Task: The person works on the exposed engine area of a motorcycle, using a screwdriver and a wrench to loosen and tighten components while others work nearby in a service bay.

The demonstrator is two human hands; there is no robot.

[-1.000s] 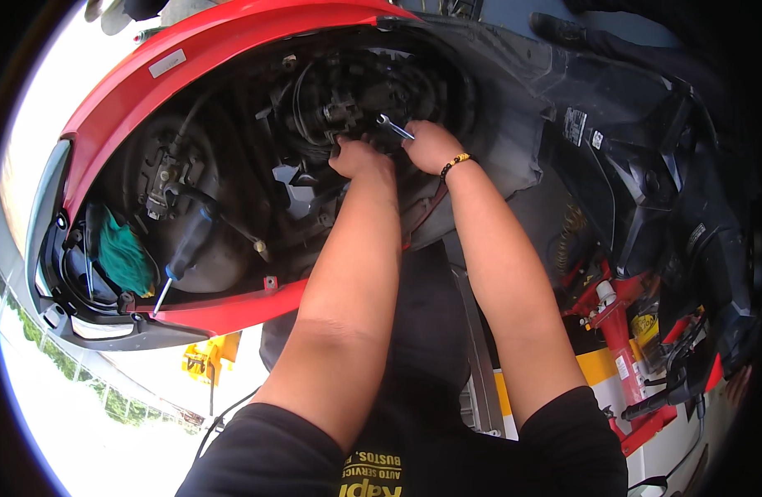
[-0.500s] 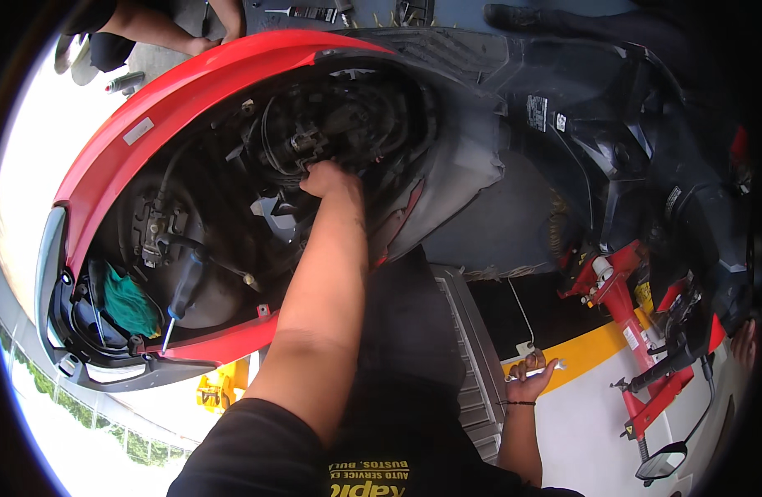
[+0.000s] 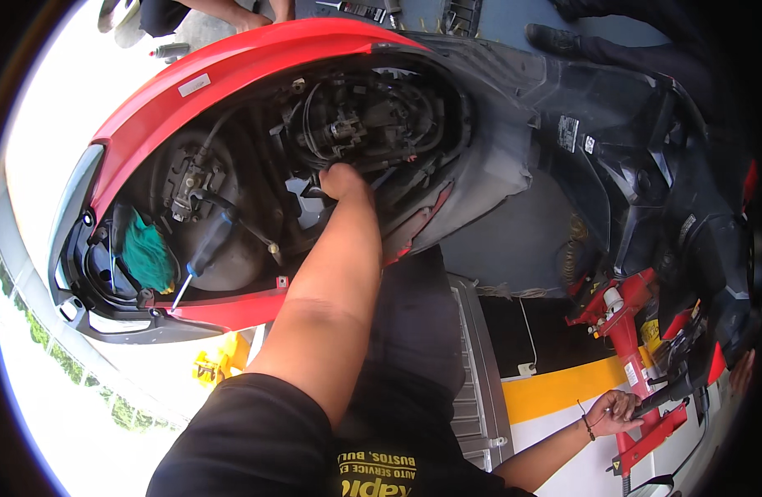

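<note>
A scooter with red body panels (image 3: 232, 56) lies open before me, its engine bay (image 3: 373, 116) full of dark hoses and cables. My left hand (image 3: 341, 180) reaches into the bay below a metal fitting (image 3: 344, 130), fingers curled closed and their tips hidden. Far to the right, my right hand (image 3: 613, 412) has its fingers curled at the end of the black handlebar grip (image 3: 667, 392). I cannot make out a wrench in it. A screwdriver (image 3: 211, 246) with a dark blue handle rests across the opening, beside a bunched green cloth (image 3: 147, 253).
A fuel tank (image 3: 232, 265) with a metal pump unit (image 3: 189, 184) sits left of the bay. Beyond the scooter are another person's hands (image 3: 253, 18) and a dark shoe (image 3: 553, 38). A grey metal ramp (image 3: 480, 373) and a red stand (image 3: 621, 331) stand at right.
My right hand has moved right to the handlebar grip; the wrench it held no longer shows. My left hand has drawn back slightly from the metal fitting. The whole view has shifted.
</note>
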